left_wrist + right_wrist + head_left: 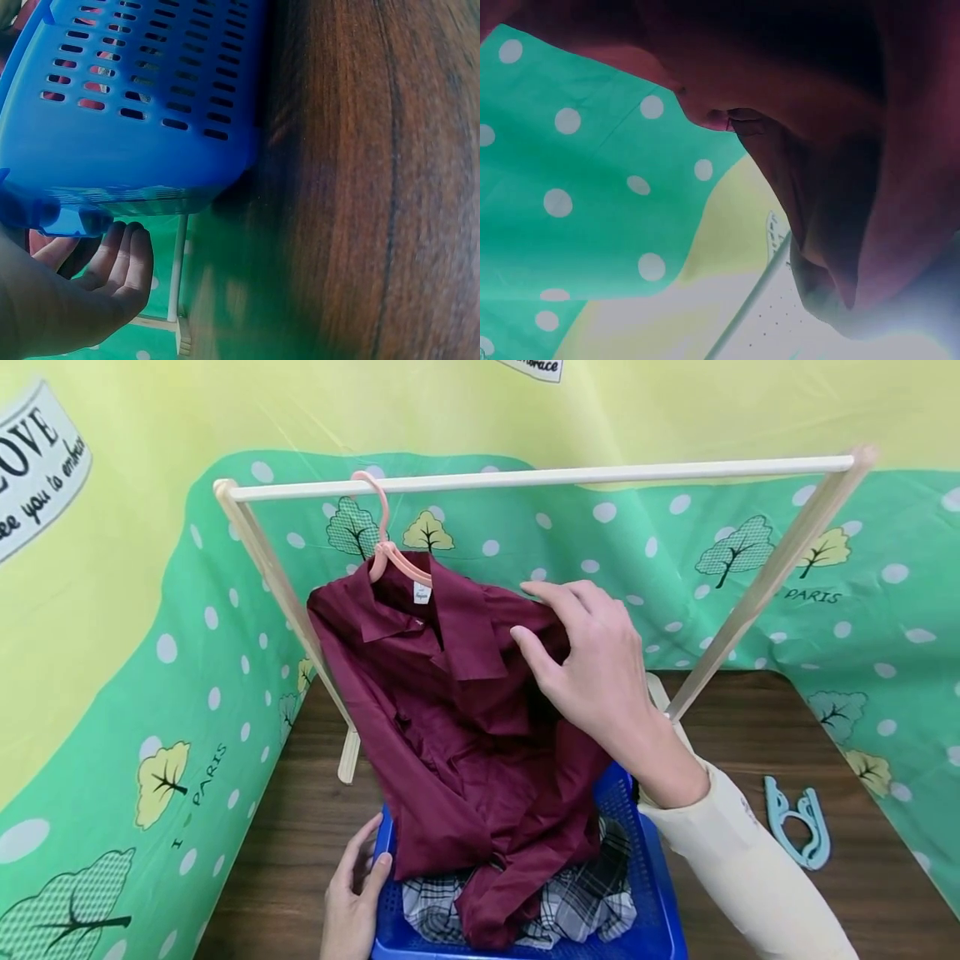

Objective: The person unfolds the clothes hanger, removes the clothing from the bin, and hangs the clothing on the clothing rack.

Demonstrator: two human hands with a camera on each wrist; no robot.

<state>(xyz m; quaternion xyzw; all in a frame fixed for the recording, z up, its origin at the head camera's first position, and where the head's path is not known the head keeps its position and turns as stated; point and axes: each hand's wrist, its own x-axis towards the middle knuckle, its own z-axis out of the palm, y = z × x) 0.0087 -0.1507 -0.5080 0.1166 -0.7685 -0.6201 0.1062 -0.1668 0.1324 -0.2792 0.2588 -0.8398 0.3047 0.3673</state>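
Observation:
A maroon collared shirt (420, 710) hangs on a pink hanger (382, 547) hooked over the left part of a wooden rack bar (540, 479). Its lower part and a sleeve droop into a blue basket (660, 893), over black-and-white plaid cloth (577, 902). My right hand (600, 668) is at the shirt's right-hand shoulder, thumb and fingers spread apart. Dark maroon fabric (817, 67) fills much of the right wrist view, hiding the fingers there. My left hand (352, 893) grips the basket's left rim; in the left wrist view its fingers (124, 259) bend round the corner.
The rack's right leg (765, 585) slants down to the brown wooden table (292, 843). A light blue folding hanger (798, 827) lies on the table at the right. Green and yellow patterned cloth (562, 527) surrounds the table at the back and sides.

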